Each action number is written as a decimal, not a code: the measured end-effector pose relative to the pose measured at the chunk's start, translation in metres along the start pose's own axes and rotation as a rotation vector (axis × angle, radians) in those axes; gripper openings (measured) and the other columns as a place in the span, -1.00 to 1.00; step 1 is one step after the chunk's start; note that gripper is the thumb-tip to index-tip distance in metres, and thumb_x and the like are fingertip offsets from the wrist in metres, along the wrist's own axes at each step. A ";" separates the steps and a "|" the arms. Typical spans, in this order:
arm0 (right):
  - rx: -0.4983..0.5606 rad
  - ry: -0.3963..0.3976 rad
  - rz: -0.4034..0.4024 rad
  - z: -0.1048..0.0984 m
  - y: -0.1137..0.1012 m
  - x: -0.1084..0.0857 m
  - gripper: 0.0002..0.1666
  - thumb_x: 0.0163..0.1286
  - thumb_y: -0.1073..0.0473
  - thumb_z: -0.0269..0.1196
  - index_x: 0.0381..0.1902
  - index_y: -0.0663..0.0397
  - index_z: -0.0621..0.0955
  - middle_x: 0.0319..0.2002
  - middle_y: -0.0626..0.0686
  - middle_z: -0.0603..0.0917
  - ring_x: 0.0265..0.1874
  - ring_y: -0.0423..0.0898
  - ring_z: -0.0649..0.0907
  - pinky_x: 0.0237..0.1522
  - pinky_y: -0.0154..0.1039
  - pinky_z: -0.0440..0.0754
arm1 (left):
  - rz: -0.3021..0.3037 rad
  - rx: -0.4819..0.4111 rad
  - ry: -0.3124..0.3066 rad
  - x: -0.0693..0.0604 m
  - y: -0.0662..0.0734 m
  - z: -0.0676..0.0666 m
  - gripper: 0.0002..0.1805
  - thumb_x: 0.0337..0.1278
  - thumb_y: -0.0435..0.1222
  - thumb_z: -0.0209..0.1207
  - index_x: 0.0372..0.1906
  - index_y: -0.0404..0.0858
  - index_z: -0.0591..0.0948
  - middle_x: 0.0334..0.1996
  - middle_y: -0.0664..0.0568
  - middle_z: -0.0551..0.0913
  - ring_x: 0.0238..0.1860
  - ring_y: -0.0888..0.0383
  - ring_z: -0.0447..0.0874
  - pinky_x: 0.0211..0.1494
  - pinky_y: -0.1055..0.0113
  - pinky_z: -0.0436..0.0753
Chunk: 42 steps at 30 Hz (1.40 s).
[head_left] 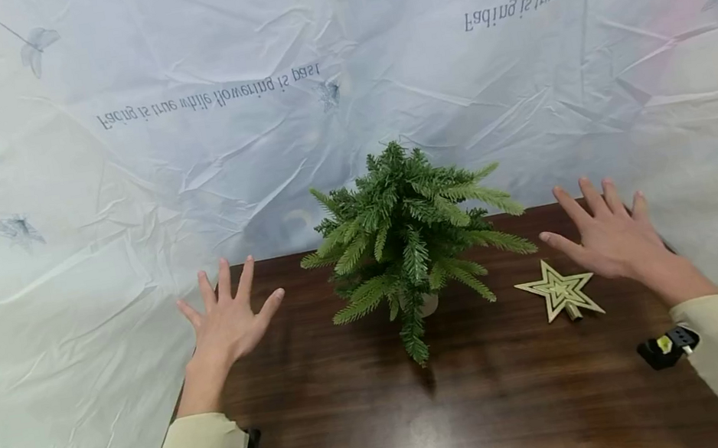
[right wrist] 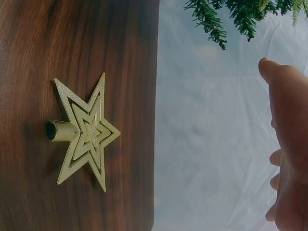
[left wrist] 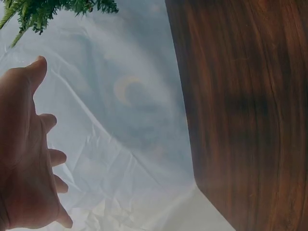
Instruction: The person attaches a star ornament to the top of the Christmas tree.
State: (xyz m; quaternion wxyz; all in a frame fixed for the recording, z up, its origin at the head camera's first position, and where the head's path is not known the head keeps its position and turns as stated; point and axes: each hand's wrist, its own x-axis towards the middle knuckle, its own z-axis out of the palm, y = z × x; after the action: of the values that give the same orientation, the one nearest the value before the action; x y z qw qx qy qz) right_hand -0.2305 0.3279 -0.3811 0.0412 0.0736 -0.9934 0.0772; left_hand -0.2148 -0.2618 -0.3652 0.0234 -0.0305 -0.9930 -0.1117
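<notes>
A small artificial Christmas tree (head_left: 409,232) stands upright near the back of the table, between the two hands. To its right lies a gold star tree topper (head_left: 560,288), flat, its hollow socket toward the front; the right wrist view shows the same star (right wrist: 91,132) on the wood. My left hand (head_left: 226,323), fingers spread, is left of the tree and apart from it. My right hand (head_left: 615,236) is likewise spread, just beyond the star to the right, touching neither star nor tree. Both hands hold nothing.
The dark brown wooden table (head_left: 361,425) ends at a back edge just behind the tree. A wrinkled pale sheet (head_left: 217,160) with printed lettering hangs behind and along both sides. Small black devices (head_left: 668,348) sit at both wrists.
</notes>
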 end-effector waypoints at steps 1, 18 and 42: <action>0.006 0.000 0.000 0.000 0.000 0.000 0.11 0.60 -0.54 -0.15 0.76 -0.08 -0.22 0.66 0.49 -0.31 0.58 0.62 -0.29 0.35 0.74 -0.40 | 0.009 -0.007 0.001 0.000 0.000 0.000 0.03 0.45 0.48 -0.25 0.76 0.07 -0.22 0.72 -0.32 -0.34 0.65 -0.50 -0.59 0.36 -0.72 -0.52; 0.260 -0.096 0.054 0.045 0.034 -0.029 -0.18 0.62 -0.17 0.20 0.45 0.45 0.44 -0.01 0.47 0.74 -0.59 -0.06 0.58 -0.46 -0.13 0.41 | 0.423 -0.567 0.559 0.006 0.102 -0.033 -0.51 0.41 -0.13 0.31 0.33 -0.23 0.68 0.27 -0.19 0.70 0.32 -0.14 0.64 0.44 -0.09 0.52; 0.408 -0.129 0.161 0.103 0.056 -0.061 -0.50 0.43 0.15 0.36 0.08 0.55 0.67 -0.13 0.41 0.78 -0.16 0.33 0.75 -0.19 0.21 0.70 | 0.306 -0.560 0.184 0.044 0.181 -0.015 -0.35 0.57 0.02 0.17 0.63 0.06 0.36 0.51 -0.13 0.44 0.50 -0.19 0.43 0.49 -0.21 0.46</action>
State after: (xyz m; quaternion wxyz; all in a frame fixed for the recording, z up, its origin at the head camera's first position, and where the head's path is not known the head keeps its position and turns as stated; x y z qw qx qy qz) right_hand -0.1857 0.3751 -0.4962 -0.0445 0.0058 -0.9605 0.2745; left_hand -0.2464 -0.0871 -0.3082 0.1204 -0.1742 -0.9013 -0.3778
